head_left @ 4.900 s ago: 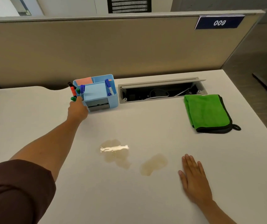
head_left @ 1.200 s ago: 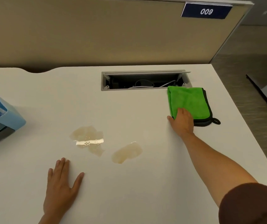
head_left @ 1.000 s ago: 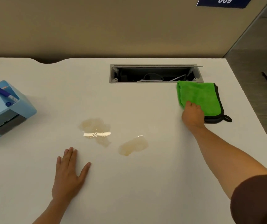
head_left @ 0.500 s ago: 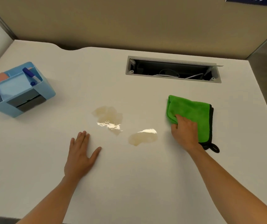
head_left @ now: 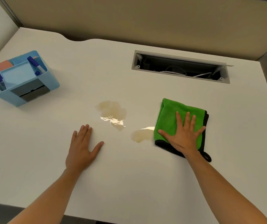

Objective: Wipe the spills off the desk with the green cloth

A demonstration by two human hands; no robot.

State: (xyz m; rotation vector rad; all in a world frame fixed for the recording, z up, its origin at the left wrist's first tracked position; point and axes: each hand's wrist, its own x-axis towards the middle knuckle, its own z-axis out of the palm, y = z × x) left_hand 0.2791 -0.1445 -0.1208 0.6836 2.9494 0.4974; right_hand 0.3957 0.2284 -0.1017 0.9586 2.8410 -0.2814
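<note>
The folded green cloth (head_left: 171, 113), black-edged with a hanging loop, lies flat on the white desk (head_left: 129, 175). My right hand (head_left: 183, 135) presses on it, palm down and fingers spread. The cloth's left edge touches the smaller brownish spill (head_left: 140, 135). A larger spill (head_left: 111, 112) with a glossy patch lies to the left of that. My left hand (head_left: 82, 149) rests flat on the desk, just left of the spills, holding nothing.
A light blue desk organiser (head_left: 21, 78) with markers stands at the left. An open cable tray (head_left: 180, 68) is sunk into the desk at the back. A beige partition (head_left: 145, 16) runs behind. The desk's front edge is near my forearms.
My right hand has dragged the cloth from beside the cable tray down towards the spills, then flattened from a pinch to an open palm on top. The left hand has stayed put.
</note>
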